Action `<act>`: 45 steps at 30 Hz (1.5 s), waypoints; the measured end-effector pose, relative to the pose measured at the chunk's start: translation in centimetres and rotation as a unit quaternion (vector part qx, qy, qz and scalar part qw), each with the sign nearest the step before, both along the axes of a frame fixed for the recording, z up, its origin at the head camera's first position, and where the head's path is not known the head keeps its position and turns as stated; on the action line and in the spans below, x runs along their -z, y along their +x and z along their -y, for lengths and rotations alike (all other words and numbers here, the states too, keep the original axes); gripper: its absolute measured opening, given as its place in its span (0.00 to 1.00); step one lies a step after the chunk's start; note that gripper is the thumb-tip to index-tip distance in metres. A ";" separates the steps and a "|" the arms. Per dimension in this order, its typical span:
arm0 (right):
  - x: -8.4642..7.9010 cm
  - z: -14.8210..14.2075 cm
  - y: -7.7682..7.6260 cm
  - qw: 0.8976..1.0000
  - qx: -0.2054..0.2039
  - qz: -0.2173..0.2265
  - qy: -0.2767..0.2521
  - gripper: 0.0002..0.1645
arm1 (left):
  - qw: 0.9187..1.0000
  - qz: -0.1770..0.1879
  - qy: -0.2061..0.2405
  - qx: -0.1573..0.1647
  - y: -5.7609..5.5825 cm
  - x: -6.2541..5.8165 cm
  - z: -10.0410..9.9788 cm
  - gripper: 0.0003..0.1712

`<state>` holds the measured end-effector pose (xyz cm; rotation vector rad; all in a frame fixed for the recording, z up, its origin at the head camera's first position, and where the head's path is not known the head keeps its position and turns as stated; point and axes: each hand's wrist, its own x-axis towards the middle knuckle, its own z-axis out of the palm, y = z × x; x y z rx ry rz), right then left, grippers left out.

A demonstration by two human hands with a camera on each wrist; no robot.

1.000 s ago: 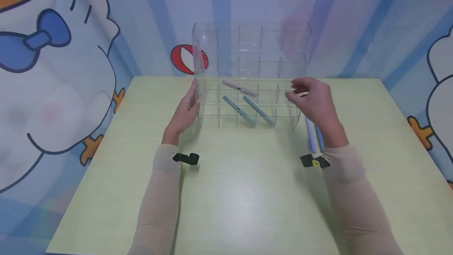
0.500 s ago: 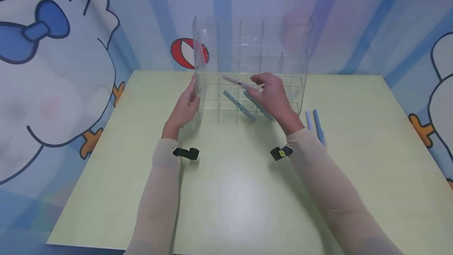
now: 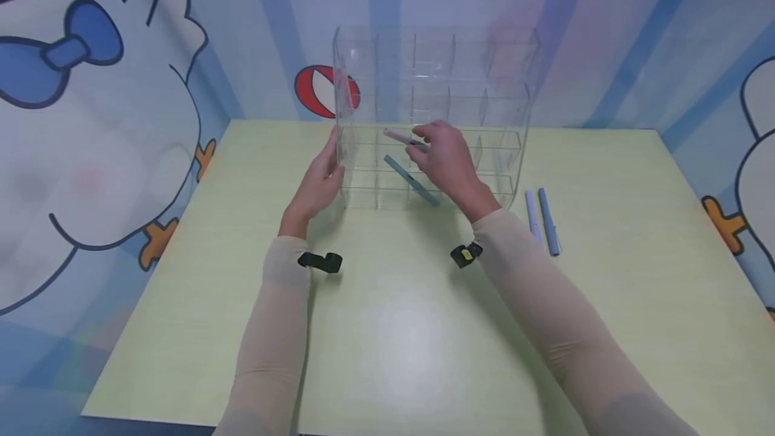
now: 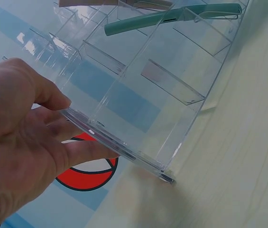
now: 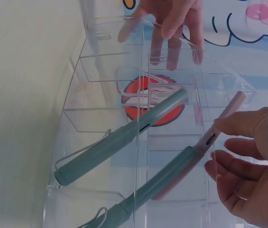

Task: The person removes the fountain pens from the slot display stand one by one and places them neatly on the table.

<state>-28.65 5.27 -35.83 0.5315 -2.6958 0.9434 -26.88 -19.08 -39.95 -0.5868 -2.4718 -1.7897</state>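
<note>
A clear plastic rack with several compartments (image 3: 436,42) stands at the table's back. My left hand (image 3: 317,184) grips its left side wall, thumb on one face and fingers on the other in the left wrist view. A pink pen (image 3: 396,135) lies slanted in a middle row. My right hand (image 3: 449,157) is at that pen, fingers loosely bent; in the right wrist view a fingertip touches its barrel and a gap separates the digits. Two green clip pens, one upper (image 5: 124,137) and one lower (image 5: 160,180), lean slanted in the rack's lowest row. The right hand hides one in the head view.
On the table right of the rack lie a lavender pen (image 3: 533,215) and a blue pen (image 3: 549,222). Behind the pale table (image 3: 387,328) hangs a cartoon-printed backdrop (image 3: 278,12), close to the rack's back. Black camera straps sit at both wrists.
My right hand has moved left from the rack's right end to the pink pen. The left hand keeps its hold on the side wall. The pens stay where they were.
</note>
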 end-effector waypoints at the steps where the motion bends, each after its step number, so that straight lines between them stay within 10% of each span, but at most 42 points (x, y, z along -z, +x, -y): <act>1: 0.0 0.1 0.0 1.000 0.001 0.001 0.008 0.21 | 1.000 0.000 0.000 0.000 0.0 0.0 0.0 0.43; 23: 0.1 0.9 -0.5 0.999 0.008 -0.026 0.037 0.13 | 1.000 -0.001 -0.008 0.001 0.4 -0.3 -0.3 0.44; 45: -0.7 -0.4 -0.2 0.978 0.009 -0.168 -0.120 0.09 | 1.000 -0.003 -0.024 -0.007 0.7 -0.3 0.6 0.43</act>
